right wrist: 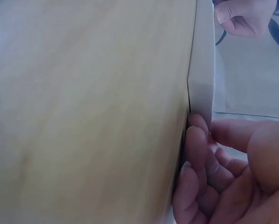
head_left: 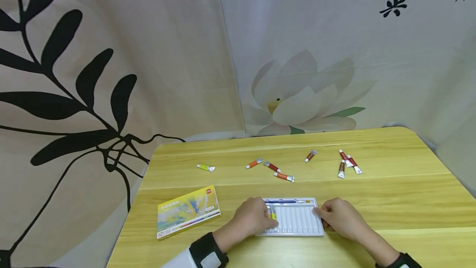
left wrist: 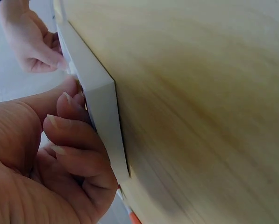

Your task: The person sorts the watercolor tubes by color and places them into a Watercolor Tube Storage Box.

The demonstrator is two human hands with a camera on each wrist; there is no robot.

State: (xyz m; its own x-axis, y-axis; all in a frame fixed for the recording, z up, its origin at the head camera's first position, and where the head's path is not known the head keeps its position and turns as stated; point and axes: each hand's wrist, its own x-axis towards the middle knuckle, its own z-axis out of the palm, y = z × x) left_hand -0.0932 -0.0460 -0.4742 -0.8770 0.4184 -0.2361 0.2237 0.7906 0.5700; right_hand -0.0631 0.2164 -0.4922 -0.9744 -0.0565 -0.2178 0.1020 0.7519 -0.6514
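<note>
A white plastic tray with narrow slots lies in front of me, a blue-handled paintbrush along its far side. My left hand is over the tray's left end, thumb and fingers curled around a yellow-labelled paint tube at the slots. In the left wrist view, the left hand's curled fingers lie along the white tray wall. At the right end, my right hand pinches the tray's edge. The right wrist view shows its thumb on the rim and its fingers below the tray corner.
A yellow paint box lies left of the tray. Beyond the tray are a yellow tube, several orange and red tubes, a brown tube and a red-brown cluster. A printed curtain hangs behind the table.
</note>
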